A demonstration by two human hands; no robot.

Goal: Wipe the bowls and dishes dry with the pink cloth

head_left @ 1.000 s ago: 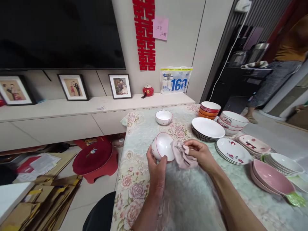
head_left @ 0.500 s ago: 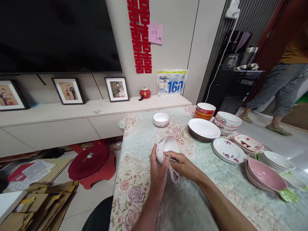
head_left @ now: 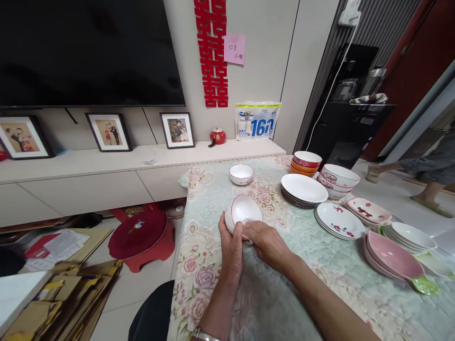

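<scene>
My left hand [head_left: 232, 246] grips a white bowl [head_left: 247, 208] with a thin red rim, thumb over the near edge and fingers around its outer side. The bowl is tilted above the table, its inside facing up and toward me. My right hand [head_left: 266, 239] is at the bowl's near right rim, fingers reaching over the edge. It presses a pale pink cloth, nearly all hidden under the fingers. Beyond my hands, a similar white bowl [head_left: 241, 174] stands upright on the flowered tablecloth [head_left: 206, 227].
To the right stand stacked white plates [head_left: 304, 186], orange and red bowls [head_left: 306, 163], larger bowls [head_left: 339, 177], flowered plates [head_left: 339, 220] and pink leaf-shaped dishes [head_left: 393, 255]. A red stool [head_left: 142, 237] is left of the table. At the far right a person's legs [head_left: 432, 175] show.
The bowl has turned so more of its inside faces me. My right hand has flattened over the rim, hiding most of the cloth. The person at right has moved further right.
</scene>
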